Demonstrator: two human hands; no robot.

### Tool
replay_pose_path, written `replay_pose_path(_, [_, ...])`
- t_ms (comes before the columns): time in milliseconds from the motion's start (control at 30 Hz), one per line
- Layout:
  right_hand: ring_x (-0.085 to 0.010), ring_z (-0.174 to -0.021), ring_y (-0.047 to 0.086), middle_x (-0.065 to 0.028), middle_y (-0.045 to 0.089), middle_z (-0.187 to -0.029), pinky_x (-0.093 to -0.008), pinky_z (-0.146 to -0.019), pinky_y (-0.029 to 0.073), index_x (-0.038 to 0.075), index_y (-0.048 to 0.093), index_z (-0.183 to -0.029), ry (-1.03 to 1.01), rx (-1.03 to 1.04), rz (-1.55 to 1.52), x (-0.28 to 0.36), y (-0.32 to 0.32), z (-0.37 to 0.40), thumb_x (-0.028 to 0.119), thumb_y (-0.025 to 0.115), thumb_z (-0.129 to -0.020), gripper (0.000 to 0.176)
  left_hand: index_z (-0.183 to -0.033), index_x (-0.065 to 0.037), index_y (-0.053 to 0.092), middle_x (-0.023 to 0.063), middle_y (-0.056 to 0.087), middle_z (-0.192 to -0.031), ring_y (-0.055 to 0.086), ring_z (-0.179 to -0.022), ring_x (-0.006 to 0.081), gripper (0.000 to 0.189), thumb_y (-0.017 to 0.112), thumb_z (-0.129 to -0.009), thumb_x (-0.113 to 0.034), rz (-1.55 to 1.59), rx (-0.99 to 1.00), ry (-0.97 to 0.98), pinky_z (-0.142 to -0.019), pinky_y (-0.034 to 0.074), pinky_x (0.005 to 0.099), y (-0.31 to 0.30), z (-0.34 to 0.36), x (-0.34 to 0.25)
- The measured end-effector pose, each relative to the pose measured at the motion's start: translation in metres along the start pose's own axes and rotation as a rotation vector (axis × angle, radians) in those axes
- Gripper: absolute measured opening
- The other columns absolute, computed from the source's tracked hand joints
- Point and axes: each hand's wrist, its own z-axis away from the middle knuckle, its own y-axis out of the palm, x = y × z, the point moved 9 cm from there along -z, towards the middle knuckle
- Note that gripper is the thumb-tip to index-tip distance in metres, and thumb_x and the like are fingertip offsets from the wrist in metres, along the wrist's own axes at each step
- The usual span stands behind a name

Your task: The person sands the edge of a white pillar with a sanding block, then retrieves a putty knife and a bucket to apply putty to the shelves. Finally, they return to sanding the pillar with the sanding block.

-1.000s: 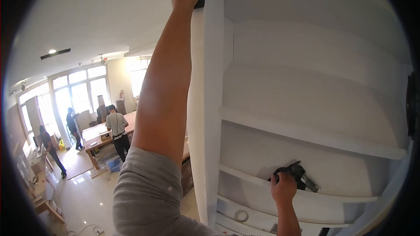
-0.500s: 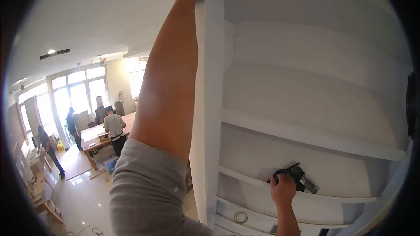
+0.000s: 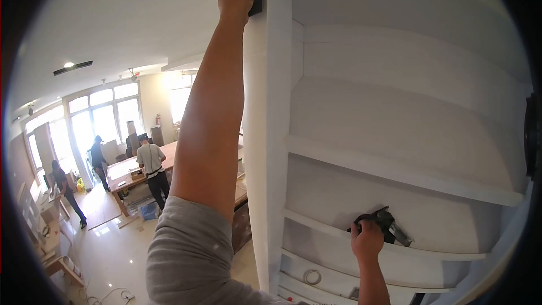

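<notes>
My left hand (image 3: 236,1) is raised high at the cabinet's upper left corner. It is closed on a flat black pad (image 3: 257,1), which rests against the outer side of the white upright panel (image 3: 278,107). Lower right, my right hand (image 3: 368,239) is closed round the dark grip of a black tool with a see-through grey part (image 3: 387,225). That tool is at a lower shelf (image 3: 435,253) of the white cabinet; my fingers hide part of it.
A roll of tape (image 3: 312,277) lies on a shelf below. Left of the cabinet, a person in a grey shirt (image 3: 151,161) stands at a wooden worktable (image 3: 169,149), with two other people farther off. Cables (image 3: 116,295) lie on the shiny floor.
My left hand and the black pad have come down slightly along the upright panel. My right hand stays at the black tool. The view has shifted a little.
</notes>
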Motion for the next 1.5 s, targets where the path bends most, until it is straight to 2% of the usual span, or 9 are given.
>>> replay_pose_path(233, [-0.0334,-0.074,0.062,-0.0105,0.061,-0.08,-0.0459,-0.061,0.05,0.008,0.06,-0.086,0.0,-0.009,-0.003,-0.001,0.001,-0.001,0.026,0.077,-0.075,0.027,-0.077,0.002,0.068,0.0083,0.064,-0.076,0.058,-0.067,0.0184,0.059,0.076,-0.074,-0.057,-0.332,0.067,0.018,-0.063,0.049,0.0345,0.014,-0.019,-0.011])
replay_pose_path(433, [-0.0323,-0.074,0.062,-0.0096,0.061,-0.08,-0.0451,-0.061,0.05,0.009,0.06,-0.086,-0.001,-0.004,0.023,-0.002,0.003,0.001,0.027,0.077,-0.075,0.027,-0.075,0.004,0.069,0.0116,0.066,-0.075,0.063,-0.071,0.0224,0.068,0.074,-0.072,-0.064,-0.429,-0.075,0.036,-0.066,0.05,0.0358,0.003,-0.019,-0.006])
replay_pose_path(767, [-0.0318,-0.074,0.062,-0.0099,0.061,-0.079,-0.0452,-0.061,0.05,0.009,0.06,-0.086,0.005,-0.02,0.012,-0.005,0.004,0.002,0.027,0.077,-0.075,0.028,-0.107,0.007,0.063,0.0197,0.069,-0.1,0.068,-0.094,0.0314,0.069,0.07,-0.079,-0.056,-0.465,-0.134,0.079,-0.08,0.053,0.0406,-0.002,0.0,-0.019])
replay_pose_path(933, [-0.0325,-0.072,0.061,-0.0106,0.06,-0.078,-0.0447,-0.06,0.05,0.008,0.059,-0.085,-0.024,-0.062,-0.033,-0.003,0.001,0.001,0.026,0.078,-0.075,0.029,-0.12,0.004,0.054,0.0203,0.066,-0.105,0.066,-0.095,0.032,0.05,0.058,-0.091,-0.036,-0.187,-0.226,0.062,-0.084,0.051,0.0397,-0.051,0.073,-0.02])
replay_pose_path(1067, [-0.0283,-0.066,0.058,-0.0101,0.057,-0.076,-0.0396,-0.058,0.046,0.005,0.059,-0.087,0.071,0.075,-0.414,-0.011,0.003,-0.006,0.021,0.075,-0.079,0.024,-0.113,-0.005,0.063,0.0129,0.065,-0.081,0.063,-0.078,0.0303,0.037,0.061,-0.092,-0.036,-0.349,0.111,0.033,-0.071,0.049,0.0407,-0.051,0.182,0.002])
replay_pose_path(1100, [-0.0269,-0.065,0.056,-0.01,0.056,-0.075,-0.0382,-0.057,0.045,0.004,0.059,-0.087,0.139,0.155,-0.582,-0.011,0.004,-0.016,0.019,0.074,-0.08,0.023,-0.115,-0.006,0.064,0.0079,0.06,-0.078,0.058,-0.072,0.0197,0.042,0.062,-0.091,-0.041,-0.294,0.219,-0.045,-0.067,0.047,0.0349,-0.048,0.215,0.007])
replay_pose_path(1200, [-0.0192,-0.069,0.054,-0.0099,0.056,-0.08,-0.0317,-0.062,0.044,0.002,0.06,-0.093,-0.221,-0.087,-0.741,0.067,-0.07,-0.083,0.012,0.072,-0.082,0.019,-0.12,-0.005,0.058,0.0033,0.062,-0.08,0.057,-0.072,0.0103,0.037,0.068,-0.091,-0.024,-0.053,0.341,-0.067,-0.068,0.047,0.0279,-0.034,0.293,0.012])
replay_pose_path(1333, [-0.0219,-0.089,0.061,-0.0135,0.06,-0.102,-0.0353,-0.082,0.05,0.001,0.042,-0.136,-0.047,-0.021,-1.186,0.159,-0.126,-0.177,0.009,0.068,-0.087,0.056,-0.111,0.0,0.058,0.0066,0.063,-0.082,0.059,-0.071,0.0123,0.026,0.065,-0.092,-0.016,0.186,0.284,-0.111,-0.068,0.048,0.0277,-0.018,0.318,0.016])
replay_pose_path(1500, [-0.0342,-0.099,0.064,-0.0215,0.059,-0.119,-0.04,-0.088,0.052,0.003,0.036,-0.141,-0.324,-0.395,-0.794,0.216,-0.194,-0.25,0.009,0.069,-0.084,0.066,-0.11,0.0,0.061,0.012,0.068,-0.09,0.064,-0.075,0.0173,0.023,0.06,-0.093,-0.015,0.098,0.167,0.015,-0.071,0.05,0.0305,-0.019,0.273,-0.017])
